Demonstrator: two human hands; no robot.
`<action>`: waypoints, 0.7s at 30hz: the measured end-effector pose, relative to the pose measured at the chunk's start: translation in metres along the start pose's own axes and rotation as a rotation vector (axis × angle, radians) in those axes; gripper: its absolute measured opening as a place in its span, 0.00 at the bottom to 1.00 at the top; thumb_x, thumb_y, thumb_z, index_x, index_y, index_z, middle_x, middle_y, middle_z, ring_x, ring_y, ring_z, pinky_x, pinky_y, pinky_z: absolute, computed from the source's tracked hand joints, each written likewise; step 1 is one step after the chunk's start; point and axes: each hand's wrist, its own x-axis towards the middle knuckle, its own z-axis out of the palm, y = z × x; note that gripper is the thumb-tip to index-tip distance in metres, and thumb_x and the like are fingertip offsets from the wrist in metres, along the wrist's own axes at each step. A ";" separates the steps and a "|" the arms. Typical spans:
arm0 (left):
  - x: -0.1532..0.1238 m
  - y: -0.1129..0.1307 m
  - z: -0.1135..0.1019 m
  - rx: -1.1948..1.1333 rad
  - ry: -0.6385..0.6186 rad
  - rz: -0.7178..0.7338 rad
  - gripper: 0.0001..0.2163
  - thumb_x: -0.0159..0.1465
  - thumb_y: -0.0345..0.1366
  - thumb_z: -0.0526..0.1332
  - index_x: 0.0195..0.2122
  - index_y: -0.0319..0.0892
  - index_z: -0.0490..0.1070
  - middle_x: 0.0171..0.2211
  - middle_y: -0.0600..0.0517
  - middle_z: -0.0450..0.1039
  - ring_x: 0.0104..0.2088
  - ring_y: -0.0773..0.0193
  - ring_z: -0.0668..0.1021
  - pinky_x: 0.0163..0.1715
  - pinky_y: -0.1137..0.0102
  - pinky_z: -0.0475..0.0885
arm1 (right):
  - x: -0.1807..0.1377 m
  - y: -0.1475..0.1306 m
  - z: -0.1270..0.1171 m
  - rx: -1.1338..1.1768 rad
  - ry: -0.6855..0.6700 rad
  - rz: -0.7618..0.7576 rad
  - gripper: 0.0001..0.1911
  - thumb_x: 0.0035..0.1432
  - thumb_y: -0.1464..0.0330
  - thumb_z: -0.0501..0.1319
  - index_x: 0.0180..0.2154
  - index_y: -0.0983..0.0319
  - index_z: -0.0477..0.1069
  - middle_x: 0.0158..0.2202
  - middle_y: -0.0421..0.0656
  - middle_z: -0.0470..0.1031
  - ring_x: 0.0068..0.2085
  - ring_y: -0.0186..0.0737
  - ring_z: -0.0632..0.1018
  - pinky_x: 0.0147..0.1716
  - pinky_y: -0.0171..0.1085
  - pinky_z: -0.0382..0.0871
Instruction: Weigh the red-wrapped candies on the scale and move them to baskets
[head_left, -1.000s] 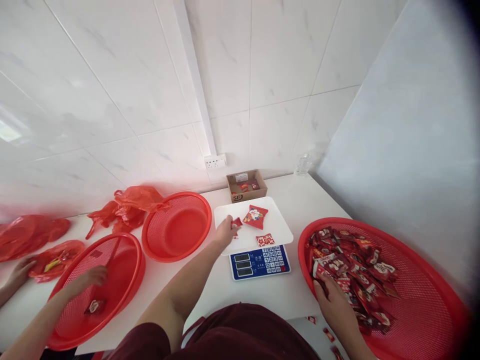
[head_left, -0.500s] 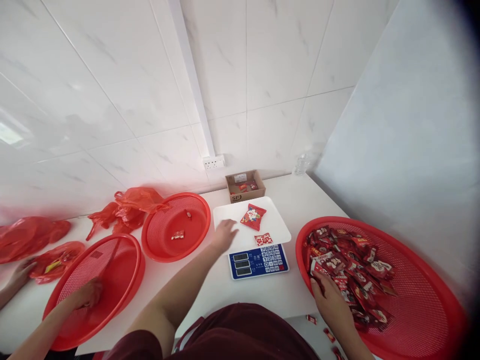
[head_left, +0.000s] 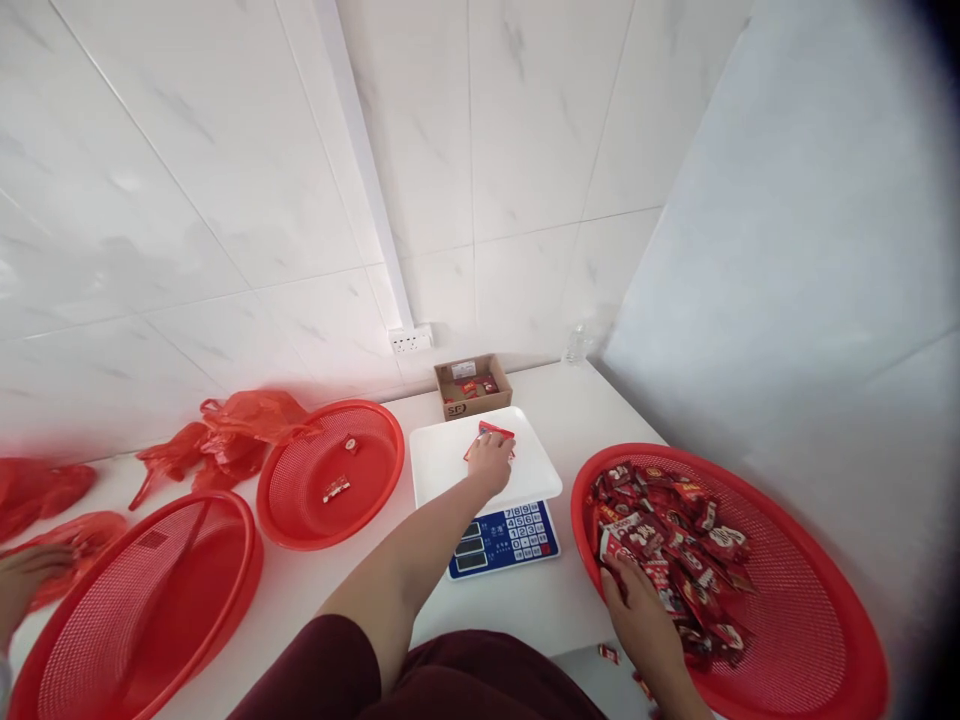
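Observation:
My left hand [head_left: 491,468] reaches over the white tray [head_left: 435,470] of a digital scale, its fingers closed on a red snack packet [head_left: 496,430] that they partly cover. Below the tray shows the scale's blue keypad panel [head_left: 501,540]. At the near left rim of a large red basket [head_left: 810,560], my right hand [head_left: 641,615] rests with thumb and fingers apart, touching the wrapped snacks [head_left: 675,550] heaped inside. Its fingertips lie against a red-and-white packet [head_left: 621,540]; no firm grip on it shows.
A small cardboard box [head_left: 472,390] with a few packets stands behind the scale. To the left are a red basket [head_left: 379,500] with two small packets, another red basket [head_left: 244,580] and red plastic bags [head_left: 255,415]. A co-worker's hand [head_left: 34,575] touches a bag at far left.
My left hand has moved from the tray's left side onto the red packet. The small red-and-white packet on the tray no longer shows. The co-worker's hand has left the near-left basket.

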 end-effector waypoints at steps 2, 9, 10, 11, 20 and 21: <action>0.004 -0.007 -0.002 -0.015 0.009 -0.072 0.18 0.61 0.36 0.55 0.53 0.46 0.65 0.59 0.44 0.55 0.59 0.47 0.58 0.54 0.49 0.57 | 0.000 0.001 0.000 0.004 0.007 -0.006 0.25 0.52 0.54 0.48 0.42 0.62 0.72 0.50 0.51 0.72 0.54 0.50 0.70 0.54 0.49 0.62; -0.011 -0.022 -0.007 -0.063 0.038 -0.111 0.19 0.57 0.30 0.56 0.49 0.50 0.70 0.58 0.48 0.59 0.54 0.52 0.64 0.49 0.58 0.66 | 0.001 0.001 0.000 0.006 0.005 -0.017 0.26 0.52 0.54 0.48 0.42 0.63 0.73 0.49 0.53 0.72 0.52 0.52 0.71 0.54 0.51 0.62; -0.016 -0.028 -0.012 -0.074 0.079 -0.125 0.19 0.57 0.29 0.55 0.49 0.50 0.70 0.58 0.49 0.59 0.54 0.53 0.64 0.49 0.59 0.66 | 0.001 0.003 0.000 0.012 0.005 -0.019 0.26 0.52 0.53 0.48 0.42 0.63 0.73 0.49 0.53 0.73 0.52 0.52 0.71 0.54 0.51 0.62; -0.021 -0.035 -0.017 -0.089 0.139 -0.139 0.20 0.57 0.28 0.55 0.50 0.49 0.70 0.58 0.49 0.60 0.54 0.54 0.64 0.50 0.60 0.66 | 0.002 0.004 0.001 0.016 0.002 -0.020 0.26 0.52 0.53 0.48 0.42 0.63 0.73 0.48 0.53 0.73 0.52 0.52 0.71 0.54 0.51 0.62; -0.118 -0.133 -0.055 0.017 0.327 -0.651 0.25 0.60 0.45 0.55 0.59 0.46 0.61 0.65 0.40 0.46 0.64 0.41 0.52 0.55 0.43 0.55 | 0.008 0.005 -0.006 -0.034 0.000 -0.051 0.25 0.52 0.56 0.50 0.44 0.65 0.72 0.48 0.55 0.72 0.53 0.51 0.70 0.54 0.49 0.61; -0.129 -0.141 -0.050 0.029 0.244 -0.649 0.28 0.61 0.48 0.54 0.61 0.44 0.58 0.65 0.39 0.45 0.64 0.40 0.50 0.55 0.42 0.54 | 0.010 0.003 -0.009 -0.066 -0.017 -0.050 0.24 0.52 0.58 0.51 0.45 0.64 0.71 0.49 0.54 0.71 0.54 0.51 0.69 0.55 0.49 0.60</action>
